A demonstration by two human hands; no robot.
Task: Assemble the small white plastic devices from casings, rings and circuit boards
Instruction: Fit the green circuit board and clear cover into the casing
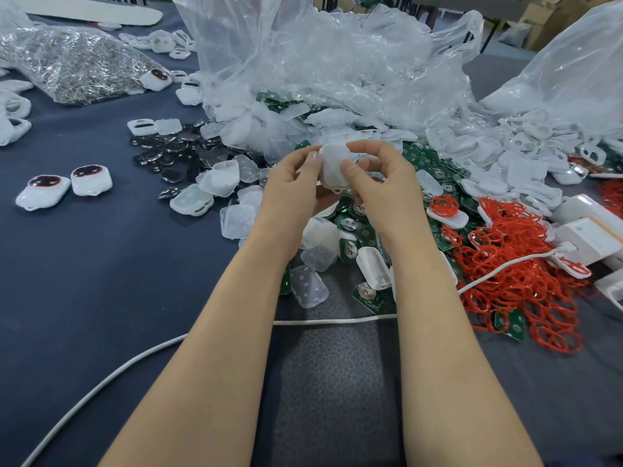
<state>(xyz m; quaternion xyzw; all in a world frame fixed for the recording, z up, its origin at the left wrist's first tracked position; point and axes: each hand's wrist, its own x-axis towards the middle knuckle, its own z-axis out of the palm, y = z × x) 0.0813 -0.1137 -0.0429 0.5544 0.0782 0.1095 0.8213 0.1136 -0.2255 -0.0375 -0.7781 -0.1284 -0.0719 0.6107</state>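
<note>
A small white casing (332, 168) is held above the parts pile between both hands. My left hand (291, 190) pinches its left edge with thumb and fingers. My right hand (377, 183) grips its right side, thumb on the front face. Below lie green circuit boards (365, 296), translucent white casing halves (308, 286) and a heap of red rings (515, 264). Two finished white devices with dark oval windows (91, 179) sit at the left on the blue cloth.
Crumpled clear plastic bags (320, 69) spill casings behind the hands. A bag of metal pins (77, 65) lies far left, black oval lenses (175, 153) left of centre. A white cable (135, 362) crosses the near table. White boxes (586, 230) stand at right.
</note>
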